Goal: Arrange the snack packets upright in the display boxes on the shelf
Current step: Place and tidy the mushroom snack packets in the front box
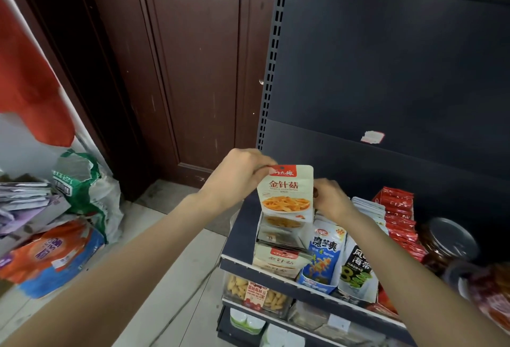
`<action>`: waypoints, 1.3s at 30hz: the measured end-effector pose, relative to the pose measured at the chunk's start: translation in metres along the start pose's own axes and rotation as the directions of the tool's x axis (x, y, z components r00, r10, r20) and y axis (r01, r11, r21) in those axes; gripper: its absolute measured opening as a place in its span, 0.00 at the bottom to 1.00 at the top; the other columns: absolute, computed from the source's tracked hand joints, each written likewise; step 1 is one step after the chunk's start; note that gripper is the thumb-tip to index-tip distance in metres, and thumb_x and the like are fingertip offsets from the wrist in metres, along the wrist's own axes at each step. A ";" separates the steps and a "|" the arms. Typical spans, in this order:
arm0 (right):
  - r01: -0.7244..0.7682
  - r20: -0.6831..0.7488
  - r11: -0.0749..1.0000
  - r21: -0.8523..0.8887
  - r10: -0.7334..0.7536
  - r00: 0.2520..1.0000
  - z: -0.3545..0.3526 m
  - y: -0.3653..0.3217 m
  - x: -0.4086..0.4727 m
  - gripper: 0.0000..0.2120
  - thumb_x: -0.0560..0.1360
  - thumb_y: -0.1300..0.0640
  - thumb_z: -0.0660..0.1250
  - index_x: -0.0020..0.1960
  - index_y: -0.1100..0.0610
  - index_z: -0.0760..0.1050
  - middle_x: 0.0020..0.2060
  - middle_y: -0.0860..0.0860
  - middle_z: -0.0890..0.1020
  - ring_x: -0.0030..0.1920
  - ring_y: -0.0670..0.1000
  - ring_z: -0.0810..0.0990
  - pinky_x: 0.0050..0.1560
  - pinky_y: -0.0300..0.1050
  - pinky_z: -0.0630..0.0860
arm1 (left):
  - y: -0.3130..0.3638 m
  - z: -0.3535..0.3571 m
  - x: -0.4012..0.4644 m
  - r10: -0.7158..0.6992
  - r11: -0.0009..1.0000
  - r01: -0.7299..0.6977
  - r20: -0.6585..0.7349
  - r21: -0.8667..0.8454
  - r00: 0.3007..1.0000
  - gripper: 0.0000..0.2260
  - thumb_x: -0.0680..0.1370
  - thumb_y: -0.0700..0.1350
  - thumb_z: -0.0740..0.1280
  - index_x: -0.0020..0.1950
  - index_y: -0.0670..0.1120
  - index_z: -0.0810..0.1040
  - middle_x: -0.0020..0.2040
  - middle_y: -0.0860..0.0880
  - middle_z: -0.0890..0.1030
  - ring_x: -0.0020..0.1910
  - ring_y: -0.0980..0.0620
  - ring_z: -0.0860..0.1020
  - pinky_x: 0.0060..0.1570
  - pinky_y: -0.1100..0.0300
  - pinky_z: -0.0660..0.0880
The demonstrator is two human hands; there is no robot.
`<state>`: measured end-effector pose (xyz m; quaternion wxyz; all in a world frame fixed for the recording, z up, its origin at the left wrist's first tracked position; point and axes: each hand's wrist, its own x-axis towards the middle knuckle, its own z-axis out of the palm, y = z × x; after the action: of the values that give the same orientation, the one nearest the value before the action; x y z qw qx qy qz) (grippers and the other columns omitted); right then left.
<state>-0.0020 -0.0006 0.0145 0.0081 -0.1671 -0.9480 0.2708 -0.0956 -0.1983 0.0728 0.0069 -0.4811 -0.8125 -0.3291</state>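
A cream snack packet (285,193) with a red top label and a picture of orange strips stands upright above the leftmost display box (271,259) on the dark shelf (240,239). My left hand (238,174) pinches its top left corner. My right hand (332,199) grips its right edge. More cream packets lie flat inside that box. To the right stand a blue-and-white packet box (321,261) and a black-and-white packet box (357,270).
Red packets (400,221) and a lidded jar (447,241) fill the shelf's right side. Lower shelves hold clear tubs of snacks (256,293). Sacks and bags (82,189) lie on the floor at left. A brown door (193,70) stands behind.
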 end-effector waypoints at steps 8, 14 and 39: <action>-0.043 -0.093 0.996 0.080 0.050 0.994 0.003 0.026 -0.005 0.03 0.72 0.59 0.70 0.44 0.53 0.81 0.42 0.48 0.83 0.45 0.47 0.81 0.51 0.50 0.78 | -0.011 0.048 0.002 -0.029 0.992 0.001 0.220 0.128 0.975 0.11 0.79 0.45 0.63 0.60 0.48 0.80 0.54 0.49 0.79 0.51 0.51 0.78 0.53 0.53 0.76; -0.037 -0.105 0.988 0.153 0.054 0.993 0.004 0.024 -0.011 0.08 0.77 0.55 0.65 0.45 0.57 0.82 0.37 0.47 0.82 0.41 0.47 0.79 0.49 0.47 0.76 | -0.019 0.076 0.008 -0.089 0.971 0.052 0.152 0.233 0.984 0.08 0.78 0.42 0.64 0.56 0.48 0.74 0.51 0.51 0.78 0.52 0.51 0.74 0.46 0.57 0.74; -0.156 -0.212 0.985 -0.079 0.136 0.968 0.018 0.013 -0.009 0.01 0.75 0.57 0.68 0.46 0.54 0.78 0.42 0.50 0.81 0.44 0.50 0.79 0.42 0.46 0.77 | -0.039 0.080 -0.008 -0.093 0.990 0.143 0.697 -0.013 0.711 0.13 0.76 0.47 0.68 0.59 0.47 0.80 0.63 0.52 0.78 0.61 0.54 0.75 0.52 0.66 0.70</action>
<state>0.0088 -0.0027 -0.0067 0.0784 -0.2639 -0.9389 0.2066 -0.0980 -0.1735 -0.0128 -0.3348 -0.5164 -0.7736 -0.1511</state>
